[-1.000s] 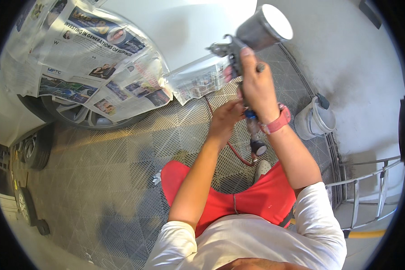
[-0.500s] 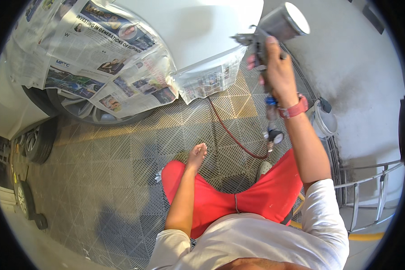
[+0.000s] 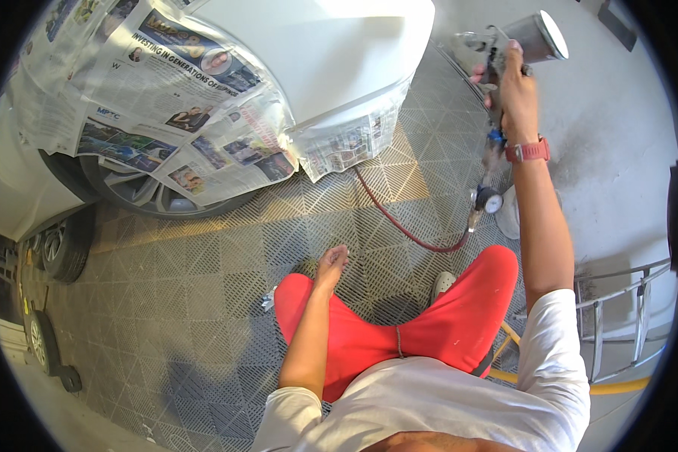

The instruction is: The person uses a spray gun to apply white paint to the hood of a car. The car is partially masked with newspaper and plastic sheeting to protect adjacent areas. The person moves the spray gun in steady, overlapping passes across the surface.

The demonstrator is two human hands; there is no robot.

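Note:
My right hand (image 3: 517,102) is closed around the handle of a spray gun (image 3: 491,79), held up at arm's length beside the white wall. A metal paint cup (image 3: 539,38) sits tilted on the gun's top. Below the grip hang a blue fitting and a round pressure gauge (image 3: 491,200), with a dark red air hose (image 3: 407,235) joined beneath. The gun's front is blurred. Left of it stands a white car body panel (image 3: 339,64), apart from the gun. My left hand (image 3: 333,265) hovers over my left knee, fingers loosely curled and nothing visible in it.
Newspaper masking (image 3: 166,113) covers the car's wheel area and lower edge. The hose runs out from under the car across the grid-tiled floor (image 3: 203,301). A metal ladder (image 3: 599,331) leans at the right, near a yellow hose (image 3: 618,386). Loose wheels (image 3: 44,339) stand at far left.
My right hand has swung the spray gun to the right, away from the car panel and toward the wall. The gauge and hose end moved right with it. My left hand has barely shifted.

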